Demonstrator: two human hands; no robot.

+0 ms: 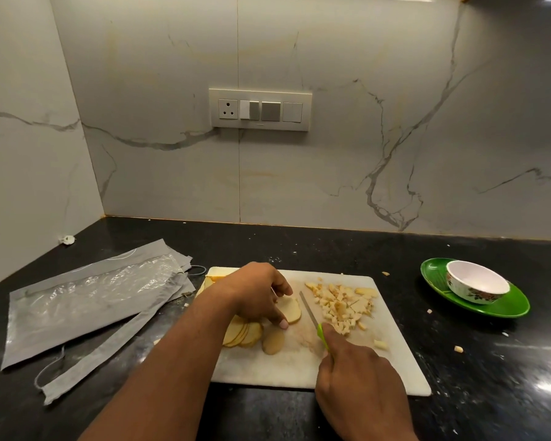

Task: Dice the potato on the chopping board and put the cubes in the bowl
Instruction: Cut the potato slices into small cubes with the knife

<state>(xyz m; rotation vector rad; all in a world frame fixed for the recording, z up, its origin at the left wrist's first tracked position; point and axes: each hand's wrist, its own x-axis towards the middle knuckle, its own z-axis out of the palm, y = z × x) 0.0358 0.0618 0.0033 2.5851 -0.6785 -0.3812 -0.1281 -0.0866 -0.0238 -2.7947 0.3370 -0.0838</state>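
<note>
Your left hand (pixel 261 294) sits on the chopping board (pixel 303 370), fingers curled down onto a small stack of potato slices (pixel 291 310) to pin them flat so they don't slide under the blade. Your right hand (pixel 360 374) is wrapped round the green handle of the knife (pixel 312 316), index finger along the top for control; the blade lies just beside the held slices, on their right, likely lined up for the next cut. Diced cubes (pixel 341 305) are heaped right of the blade, probably pushed there to keep the cutting zone free. More slices (pixel 242 334) are fanned near your left wrist, waiting. The bowl (pixel 474 286) stands on a green plate (pixel 506 308), well apart to the right and, as far as can be seen, holds no potato, so roughly half the dicing and all the transfer look left.
</note>
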